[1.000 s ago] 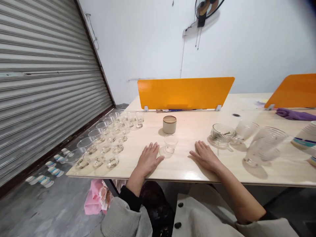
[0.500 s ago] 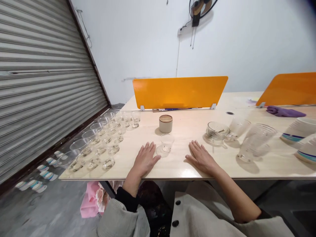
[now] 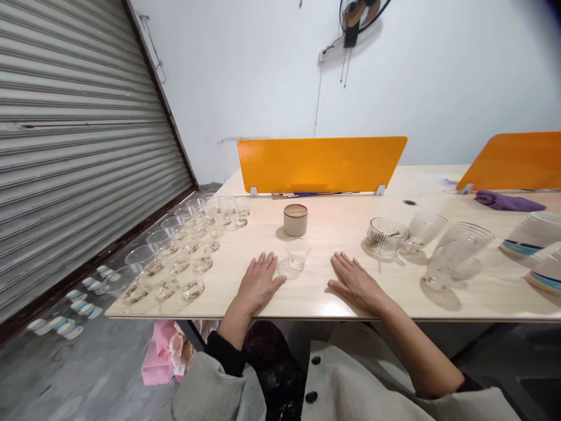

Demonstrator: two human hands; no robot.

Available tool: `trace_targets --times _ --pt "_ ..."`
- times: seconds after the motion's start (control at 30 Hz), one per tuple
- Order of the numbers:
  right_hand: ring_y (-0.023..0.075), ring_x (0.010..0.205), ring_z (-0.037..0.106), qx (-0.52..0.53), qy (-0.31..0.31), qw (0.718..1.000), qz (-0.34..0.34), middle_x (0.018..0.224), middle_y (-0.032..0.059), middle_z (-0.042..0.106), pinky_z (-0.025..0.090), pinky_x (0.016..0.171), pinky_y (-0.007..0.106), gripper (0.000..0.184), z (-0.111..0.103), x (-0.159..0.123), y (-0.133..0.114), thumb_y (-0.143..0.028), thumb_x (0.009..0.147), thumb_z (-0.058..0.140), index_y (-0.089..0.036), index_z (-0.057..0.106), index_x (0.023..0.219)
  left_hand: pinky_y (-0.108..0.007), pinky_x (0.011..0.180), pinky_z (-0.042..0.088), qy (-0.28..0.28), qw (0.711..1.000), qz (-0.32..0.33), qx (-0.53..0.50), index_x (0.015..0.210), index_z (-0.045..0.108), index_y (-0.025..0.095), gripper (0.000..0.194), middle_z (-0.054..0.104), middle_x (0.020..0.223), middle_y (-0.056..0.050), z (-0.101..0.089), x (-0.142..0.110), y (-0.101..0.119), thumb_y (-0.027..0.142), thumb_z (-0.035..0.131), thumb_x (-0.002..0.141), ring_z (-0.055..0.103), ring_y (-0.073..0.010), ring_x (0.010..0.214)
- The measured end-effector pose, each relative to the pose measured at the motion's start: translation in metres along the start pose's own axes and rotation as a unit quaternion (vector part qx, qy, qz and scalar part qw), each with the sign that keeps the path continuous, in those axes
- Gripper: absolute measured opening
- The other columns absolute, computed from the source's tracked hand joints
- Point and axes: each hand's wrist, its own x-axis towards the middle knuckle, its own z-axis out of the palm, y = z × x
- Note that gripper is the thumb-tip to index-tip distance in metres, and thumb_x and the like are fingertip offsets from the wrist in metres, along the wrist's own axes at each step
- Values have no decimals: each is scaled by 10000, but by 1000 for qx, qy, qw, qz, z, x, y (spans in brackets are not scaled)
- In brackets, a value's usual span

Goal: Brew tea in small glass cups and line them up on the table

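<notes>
The left hand point(image 3: 258, 283) and right hand point(image 3: 356, 283) lie open, palms down, on the table point(image 3: 245, 248). 1 clear cup point(image 3: 297, 255) stands between them, nearer the left hand, with 1 lidded canister point(image 3: 295, 221) just beyond its far side. Rows of clear cups point(image 3: 180, 268) stand left; 1 ribbed glass bowl point(image 3: 387, 234) and stacked cups point(image 3: 460, 251) sit right.

A plain workroom with office-style dividers
Orange panels point(image 3: 322, 165) stand on a pale worktop point(image 3: 350, 219), near a metal roller shutter point(image 3: 79, 117), grey floor point(image 3: 109, 365) and wall-mounted fan point(image 3: 351, 35).
</notes>
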Motion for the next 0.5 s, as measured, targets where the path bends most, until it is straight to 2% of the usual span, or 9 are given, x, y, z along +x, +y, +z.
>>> trace_targets --times 0.13,0.23,0.37,0.5 --pt "350 1578 219 -28 -1 996 85 1668 208 329 251 1240 606 758 -1 -2 19 -585 1010 311 -108 375 1596 -516 1300 194 -1 1000 0 -3 1608 356 171 680 267 1710 -92 -1 0 1 567 319 1057 197 -302 1598" --pt "367 1576 220 -51 -4 989 142 1662 243 322 250 1242 592 806 1 -12 35 -603 1000 288 -44 382 1574 -514 1301 193 0 1000 0 -4 1606 364 173 672 268 1710 -90 -2 0 2 561 324 1058 198 -302 1598" --pt "413 1565 225 -64 25 984 166 1641 279 341 277 1220 618 870 10 -28 48 -652 977 300 -26 344 1580 -513 1302 198 3 1000 3 -6 1607 362 174 675 275 1708 -90 -1 0 1 564 330 1057 194 -301 1599" --pt "447 1536 275 -71 51 983 162 1597 296 398 332 1169 664 834 18 -37 55 -637 982 300 -47 354 1569 -517 1300 197 3 1000 1 -11 1607 363 197 663 276 1709 -86 -1 0 0 564 333 1055 195 -301 1599"
